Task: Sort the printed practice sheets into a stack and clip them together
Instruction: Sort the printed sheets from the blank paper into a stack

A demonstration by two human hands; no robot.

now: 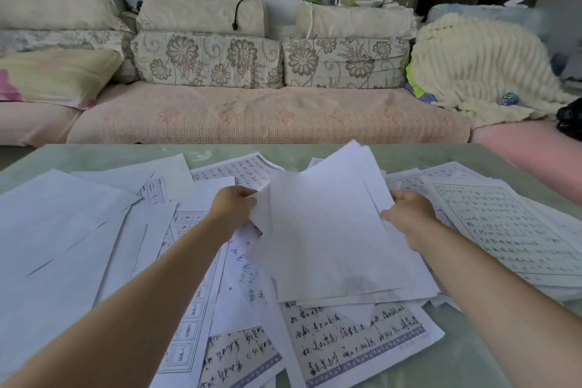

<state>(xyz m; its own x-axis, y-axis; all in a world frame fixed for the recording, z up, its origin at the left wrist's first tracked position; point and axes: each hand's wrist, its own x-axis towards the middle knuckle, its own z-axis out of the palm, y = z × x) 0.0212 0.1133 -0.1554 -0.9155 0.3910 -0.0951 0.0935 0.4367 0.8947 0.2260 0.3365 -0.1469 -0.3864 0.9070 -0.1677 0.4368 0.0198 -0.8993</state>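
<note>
Many printed practice sheets lie scattered over a pale green table [491, 356]. In the middle, a loose bundle of white sheets [330, 230] is tilted up, blank sides toward me. My left hand [234, 208] grips its left edge. My right hand [409, 214] grips its right edge, thumb on top. Sheets with handwritten characters and purple borders [356, 343] lie in front of the bundle. A flatter pile of gridded sheets [510, 230] sits to the right. Blank-side-up sheets [56, 230] cover the left. No clip is visible.
A sofa with a pink seat cover [267, 116] and floral cushions [208, 60] runs along the table's far edge. A cream knitted blanket [478, 66] is heaped at its right end. A black object [570, 120] sits at the right border.
</note>
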